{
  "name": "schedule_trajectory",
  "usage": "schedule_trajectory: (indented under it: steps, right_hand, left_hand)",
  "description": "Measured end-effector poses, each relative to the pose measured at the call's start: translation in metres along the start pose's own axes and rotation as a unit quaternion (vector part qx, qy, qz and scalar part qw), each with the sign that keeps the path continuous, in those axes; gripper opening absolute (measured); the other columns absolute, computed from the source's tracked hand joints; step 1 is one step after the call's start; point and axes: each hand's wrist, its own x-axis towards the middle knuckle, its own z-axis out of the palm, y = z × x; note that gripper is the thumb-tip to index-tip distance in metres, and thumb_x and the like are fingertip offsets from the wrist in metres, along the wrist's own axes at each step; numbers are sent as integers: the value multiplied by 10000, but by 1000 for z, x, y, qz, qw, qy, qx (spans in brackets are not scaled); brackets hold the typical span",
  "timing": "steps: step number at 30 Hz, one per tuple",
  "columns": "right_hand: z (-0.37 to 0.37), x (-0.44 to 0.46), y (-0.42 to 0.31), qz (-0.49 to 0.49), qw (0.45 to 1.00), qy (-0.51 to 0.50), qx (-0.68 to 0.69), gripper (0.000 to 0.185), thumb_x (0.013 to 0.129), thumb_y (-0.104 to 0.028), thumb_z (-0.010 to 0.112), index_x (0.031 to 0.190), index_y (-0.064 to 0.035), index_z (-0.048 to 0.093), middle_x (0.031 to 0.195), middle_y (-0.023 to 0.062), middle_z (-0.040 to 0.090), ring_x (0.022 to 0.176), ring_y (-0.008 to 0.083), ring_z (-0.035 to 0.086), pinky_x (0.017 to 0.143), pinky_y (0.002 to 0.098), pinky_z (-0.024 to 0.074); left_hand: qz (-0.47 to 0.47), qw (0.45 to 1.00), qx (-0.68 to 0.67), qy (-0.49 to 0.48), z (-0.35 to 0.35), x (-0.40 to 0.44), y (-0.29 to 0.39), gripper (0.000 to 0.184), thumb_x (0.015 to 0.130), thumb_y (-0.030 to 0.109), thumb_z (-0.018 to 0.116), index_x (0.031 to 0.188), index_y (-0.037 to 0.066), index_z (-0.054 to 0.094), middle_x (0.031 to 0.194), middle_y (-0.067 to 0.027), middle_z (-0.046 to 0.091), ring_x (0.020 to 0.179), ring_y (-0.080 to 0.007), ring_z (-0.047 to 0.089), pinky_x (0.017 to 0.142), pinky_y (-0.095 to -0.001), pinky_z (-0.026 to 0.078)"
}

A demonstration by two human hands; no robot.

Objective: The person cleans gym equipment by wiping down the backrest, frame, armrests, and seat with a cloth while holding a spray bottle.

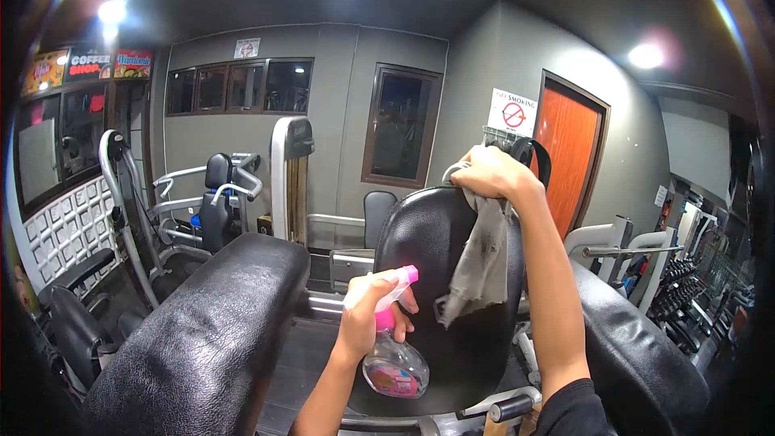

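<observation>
My left hand (375,307) is wrapped round the neck of a clear spray bottle (395,367) with a pink nozzle, held in front of a black padded backrest (436,250). A grey cloth (482,262) with dark stains hangs down over the backrest's right side. At the top edge of that backrest, my right hand (491,171) grips the upper end of the cloth, its fingers bent over the pad's top.
Black padded cushions flank the backrest at left (202,323) and right (630,339). A metal handle (510,410) juts out at the bottom. Other gym machines (218,202) stand behind at left, and a dumbbell rack (678,291) at right.
</observation>
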Motion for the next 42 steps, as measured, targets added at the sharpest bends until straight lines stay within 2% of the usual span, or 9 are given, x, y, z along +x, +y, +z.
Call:
schedule_trajectory:
  steps: [3, 5, 9, 11, 17, 19, 27, 33, 42]
  right_hand:
    - [15, 10, 1, -169, 984, 38, 49, 333, 787, -202, 551, 1016, -68, 751, 955, 181, 728, 903, 323, 701, 862, 374, 538]
    - [21, 11, -12, -237, 966, 45, 90, 303, 787, -187, 571, 1000, -74, 754, 971, 163, 731, 931, 331, 695, 880, 375, 533]
    - [29, -13, -22, -407, 899, 90, 135, 260, 756, -123, 642, 984, -131, 765, 1011, 96, 718, 920, 313, 685, 853, 378, 537]
    - [33, -38, -20, -388, 900, 125, 152, 232, 733, -117, 661, 939, -143, 764, 993, 99, 689, 903, 318, 681, 841, 400, 549]
    - [43, -61, 40, -294, 887, 272, 228, 276, 721, -55, 671, 969, -136, 763, 965, 67, 668, 853, 278, 682, 801, 359, 547]
    - [40, -53, 50, -221, 903, 264, 258, 255, 737, -79, 681, 975, -126, 762, 962, 74, 675, 840, 281, 679, 789, 357, 540]
    - [46, -71, 27, -282, 906, 268, 164, 300, 749, -87, 697, 1039, -147, 741, 974, 17, 682, 849, 288, 690, 791, 365, 550]
    - [54, -77, 75, -171, 883, 320, 298, 257, 756, -81, 657, 989, -122, 759, 971, 70, 704, 875, 292, 677, 802, 357, 523]
    - [27, -15, 38, -173, 962, 108, 181, 275, 874, -227, 565, 1027, -87, 745, 998, 142, 723, 907, 317, 682, 862, 374, 516]
  left_hand:
    - [-15, 1000, -10, 7, 3, -2, 2, 418, 927, 259, 435, 988, -102, 636, 735, -173, 641, 407, -200, 565, 476, -323, 529]
    - [2, 999, 12, 35, 7, -2, 3, 476, 896, 344, 463, 762, -84, 622, 682, -195, 638, 366, -214, 550, 436, -336, 530]
    - [1, 998, 45, 49, 9, -6, 4, 502, 889, 348, 461, 727, -102, 615, 632, -205, 628, 345, -216, 538, 419, -324, 520]
    - [-9, 999, 40, 14, 6, -8, 1, 445, 912, 308, 464, 876, -98, 642, 667, -159, 637, 390, -200, 571, 465, -318, 534]
    - [19, 995, 74, 65, 12, -12, 3, 499, 883, 338, 456, 710, -103, 613, 627, -217, 626, 344, -218, 545, 420, -310, 507]
    - [13, 994, 79, 73, 12, -11, 3, 503, 884, 342, 455, 708, -102, 615, 627, -219, 626, 341, -216, 542, 421, -307, 507]
    - [13, 987, 124, 96, 21, -12, 7, 507, 882, 352, 460, 695, -91, 619, 631, -214, 630, 340, -209, 542, 423, -298, 505]
    - [-4, 991, 122, 49, 19, -13, 9, 427, 914, 290, 461, 836, -89, 641, 702, -165, 648, 397, -193, 577, 472, -291, 514]
    - [-4, 985, 156, 76, 36, -2, 12, 430, 943, 270, 453, 972, -112, 650, 713, -146, 646, 403, -192, 574, 457, -287, 508]
